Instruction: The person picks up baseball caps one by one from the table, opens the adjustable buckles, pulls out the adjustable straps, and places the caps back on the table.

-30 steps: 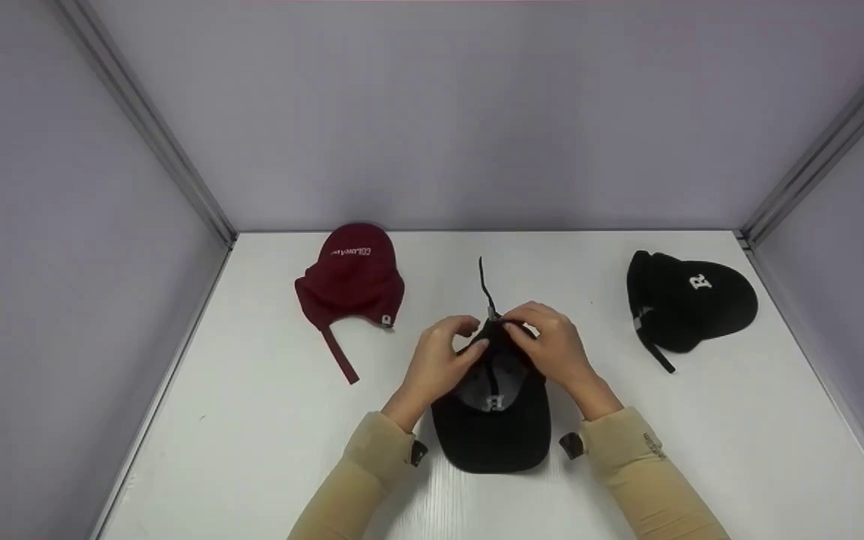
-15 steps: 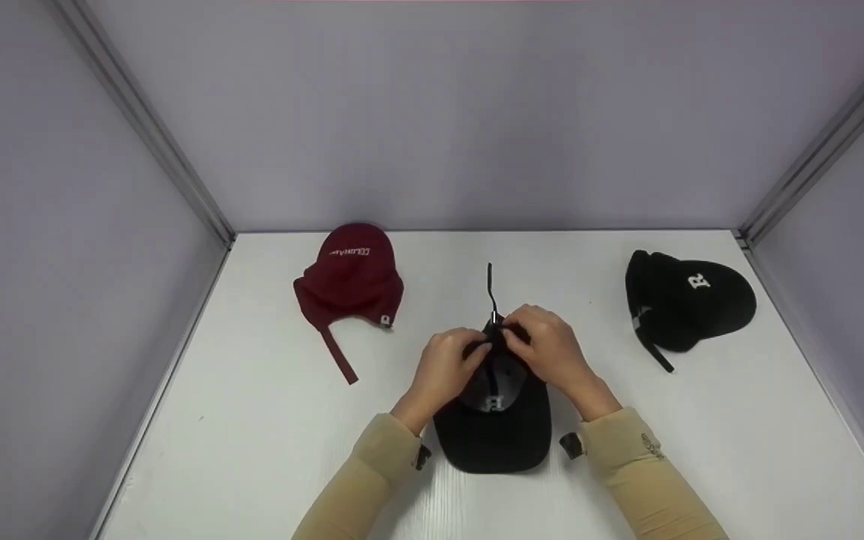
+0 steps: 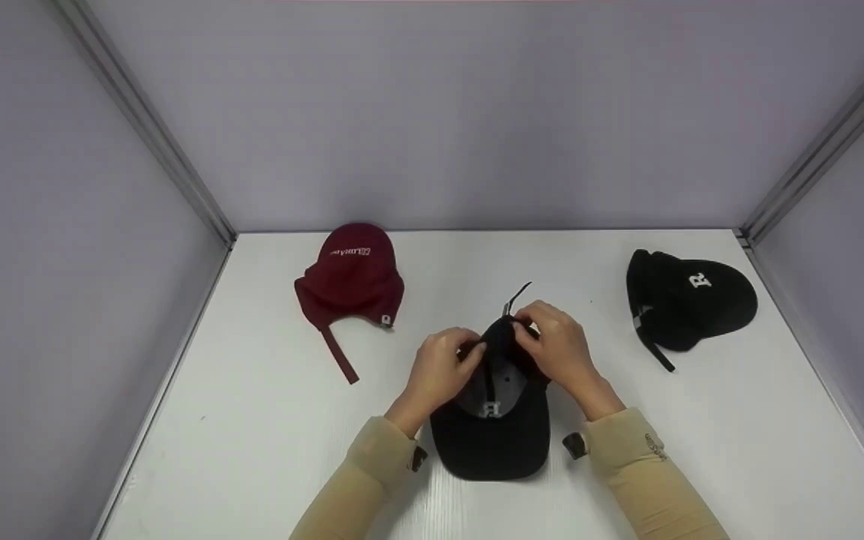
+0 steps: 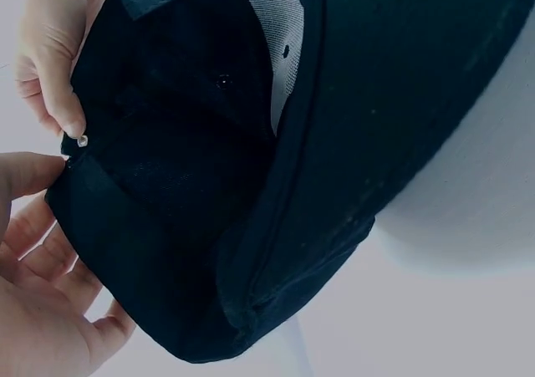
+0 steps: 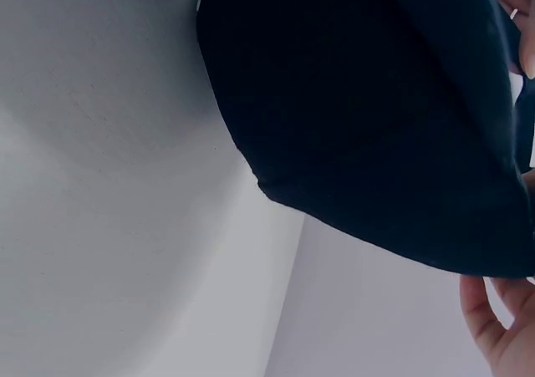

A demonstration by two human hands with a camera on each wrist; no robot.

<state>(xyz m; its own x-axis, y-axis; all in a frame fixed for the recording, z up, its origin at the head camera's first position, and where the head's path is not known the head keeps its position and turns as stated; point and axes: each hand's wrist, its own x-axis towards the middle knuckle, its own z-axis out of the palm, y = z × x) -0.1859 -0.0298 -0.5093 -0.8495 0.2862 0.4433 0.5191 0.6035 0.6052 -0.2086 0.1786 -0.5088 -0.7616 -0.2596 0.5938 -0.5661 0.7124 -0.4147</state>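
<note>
A black baseball cap (image 3: 490, 454) lies brim toward me on the white table, its inside facing up. My left hand (image 3: 438, 369) pinches the rear edge on the left, thumb inside the cap. On the other side, my right hand (image 3: 558, 351) pinches the rear edge near a small metal buckle (image 3: 507, 308). From that buckle a thin black strap (image 3: 520, 295) sticks out, pointing up and right. The left wrist view shows both hands close together at the rim of the cap (image 4: 167, 226). In the right wrist view, the cap (image 5: 351, 126) hides most of the strap area.
A dark red cap (image 3: 353, 281) with its strap loose lies at the back left. Another black cap (image 3: 702, 307) with a white R lies at the back right, strap hanging loose. Grey-white panels (image 3: 477, 112) enclose the table (image 3: 252, 450) at the back and sides.
The strap end and buckle have swung from upright to the right, along with the right hand's fingertips. The left hand has closed its gap and now pinches the rim. The cap shifted slightly.
</note>
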